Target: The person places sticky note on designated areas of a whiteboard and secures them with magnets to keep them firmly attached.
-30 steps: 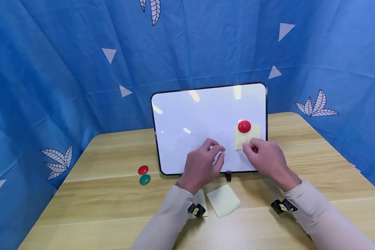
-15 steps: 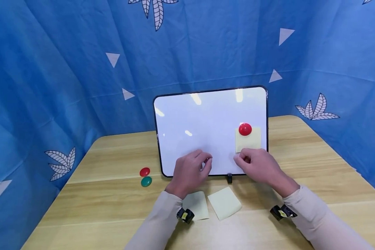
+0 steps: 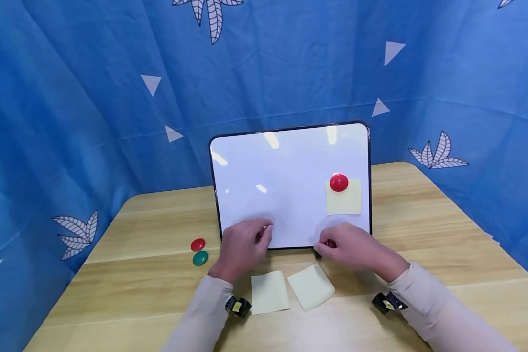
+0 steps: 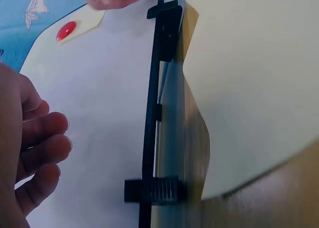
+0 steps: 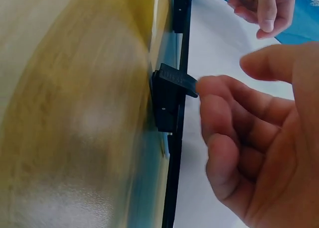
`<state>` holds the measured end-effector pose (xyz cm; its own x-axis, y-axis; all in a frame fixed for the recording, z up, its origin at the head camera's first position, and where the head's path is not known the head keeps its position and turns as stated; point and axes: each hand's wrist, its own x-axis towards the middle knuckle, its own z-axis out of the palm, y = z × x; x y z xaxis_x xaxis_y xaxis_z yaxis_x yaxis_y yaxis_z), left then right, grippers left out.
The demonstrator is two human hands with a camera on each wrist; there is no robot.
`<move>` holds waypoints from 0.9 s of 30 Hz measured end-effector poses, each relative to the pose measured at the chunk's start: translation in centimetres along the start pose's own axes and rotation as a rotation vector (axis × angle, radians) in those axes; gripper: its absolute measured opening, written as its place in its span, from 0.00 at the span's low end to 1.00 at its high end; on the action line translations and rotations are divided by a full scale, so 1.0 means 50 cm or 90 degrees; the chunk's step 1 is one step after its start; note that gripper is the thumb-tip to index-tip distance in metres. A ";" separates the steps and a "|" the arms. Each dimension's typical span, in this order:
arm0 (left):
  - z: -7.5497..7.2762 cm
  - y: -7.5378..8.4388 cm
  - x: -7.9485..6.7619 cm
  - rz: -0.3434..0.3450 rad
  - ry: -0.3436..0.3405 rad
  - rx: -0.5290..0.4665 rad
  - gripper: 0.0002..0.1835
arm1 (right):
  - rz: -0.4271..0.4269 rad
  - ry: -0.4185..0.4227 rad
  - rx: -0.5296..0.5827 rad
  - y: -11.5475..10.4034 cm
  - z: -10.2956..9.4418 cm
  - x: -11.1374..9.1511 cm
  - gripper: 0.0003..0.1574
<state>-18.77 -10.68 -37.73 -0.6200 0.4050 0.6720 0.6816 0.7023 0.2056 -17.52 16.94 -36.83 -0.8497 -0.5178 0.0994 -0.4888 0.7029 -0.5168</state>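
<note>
A whiteboard [image 3: 290, 186] with a black frame stands upright on the table. On its right side a red round magnet [image 3: 339, 182] sits over the top of a pale yellow sticky note [image 3: 344, 201]. My left hand [image 3: 243, 247] hovers in front of the board's lower left, fingers loosely bent around nothing. Near the bottom edge my right hand [image 3: 356, 249] is likewise relaxed and bare, beside a black foot clip [image 5: 172, 93]. Below the board lie two more sticky notes, a left one [image 3: 270, 292] and a tilted right one [image 3: 311, 287].
To the left of the board, a red magnet [image 3: 198, 244] and a green magnet [image 3: 200, 258] lie side by side on the wooden table [image 3: 141, 293]. A blue patterned curtain [image 3: 290, 63] hangs behind and along both sides. A second black clip [image 4: 152, 190] grips the board's lower edge.
Both hands have drawn down and left from the board's middle. The pinned note has come fully into sight, and the left loose note is uncovered.
</note>
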 end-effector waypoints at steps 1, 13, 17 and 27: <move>-0.004 -0.005 -0.004 -0.004 0.004 -0.009 0.03 | -0.004 -0.015 0.005 -0.002 0.002 0.000 0.15; -0.040 -0.052 -0.047 -0.024 0.025 -0.025 0.04 | -0.054 -0.094 -0.029 0.000 0.022 0.001 0.11; -0.056 -0.066 -0.057 -0.043 0.023 -0.014 0.03 | -0.044 -0.105 -0.035 0.001 0.021 0.001 0.11; -0.085 -0.112 -0.076 -0.109 0.046 0.026 0.04 | -0.064 -0.103 -0.032 0.001 0.025 0.002 0.05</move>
<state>-18.59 -18.67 -38.39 -0.6953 0.2348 0.6793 0.5510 0.7809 0.2942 -17.37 16.31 -37.88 -0.7549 -0.6558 0.0086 -0.5827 0.6647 -0.4676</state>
